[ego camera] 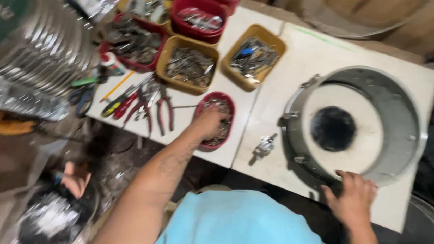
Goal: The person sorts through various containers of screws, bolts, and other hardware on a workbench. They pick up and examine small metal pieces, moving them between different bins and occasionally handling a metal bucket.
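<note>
Two bare hands work at a white table [306,56]. The left hand [209,122] dips into a small red bin of metal hardware [219,121], fingers curled; what it grips cannot be told. The right hand [353,195] rests open on the near rim of a metal drum shell [355,123]. Red-handled pliers [145,105] lie just left of the bin.

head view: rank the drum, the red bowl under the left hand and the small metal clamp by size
1. drum, by far the largest
2. red bowl, where the left hand reaches
3. metal clamp, smallest
All lie on one table, so nearness hardly matters.
</note>
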